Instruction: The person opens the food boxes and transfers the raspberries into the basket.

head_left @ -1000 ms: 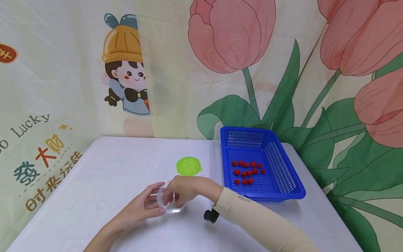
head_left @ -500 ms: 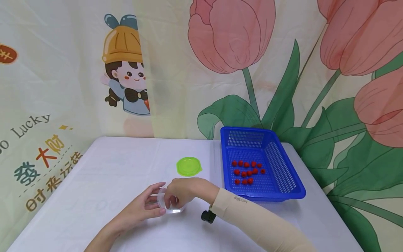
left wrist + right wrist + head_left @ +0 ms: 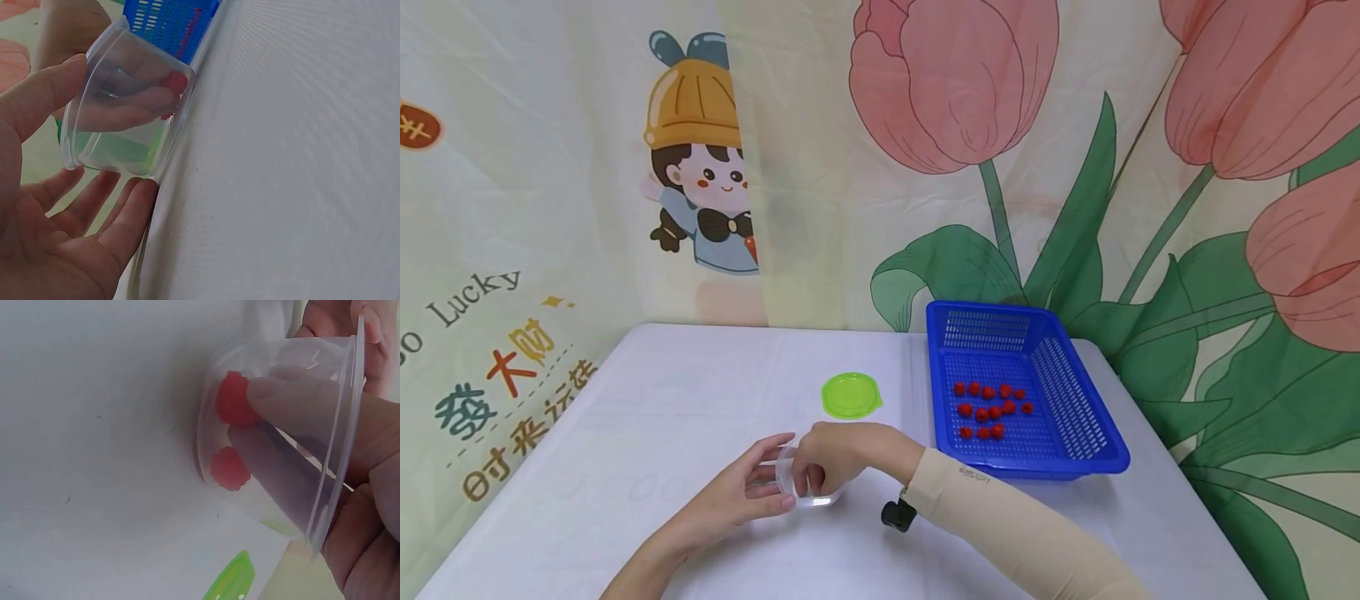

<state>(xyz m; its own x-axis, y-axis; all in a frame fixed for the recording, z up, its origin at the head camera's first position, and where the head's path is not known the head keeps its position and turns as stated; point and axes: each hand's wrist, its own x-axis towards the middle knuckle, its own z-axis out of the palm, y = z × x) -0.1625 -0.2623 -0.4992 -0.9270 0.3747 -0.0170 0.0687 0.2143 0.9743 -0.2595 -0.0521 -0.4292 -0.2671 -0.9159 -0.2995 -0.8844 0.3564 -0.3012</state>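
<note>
A clear plastic tub (image 3: 811,492) stands on the table in front of the person. The left hand (image 3: 733,496) holds it from the left, thumb at the rim and fingers round the side, as the left wrist view (image 3: 69,244) shows. From above, the right hand (image 3: 835,454) reaches inside the tub. Through its wall in the right wrist view, thumb and finger pinch a red raspberry (image 3: 234,400) near the bottom. A second raspberry (image 3: 230,469) lies beside it in the tub. A green lid (image 3: 852,395) rests on the table behind the hands.
To the right, a blue plastic basket (image 3: 1093,417) holds several loose raspberries (image 3: 995,412) in rough rows. The white-covered table (image 3: 700,392) ends at a printed cloth backdrop (image 3: 805,167). A black wrist camera (image 3: 898,515) hangs below the right sleeve (image 3: 992,508).
Over the last second the right hand has shifted slightly left and lower into the tub, then held nearly still. The left hand, tub, lid and basket have stayed in place.
</note>
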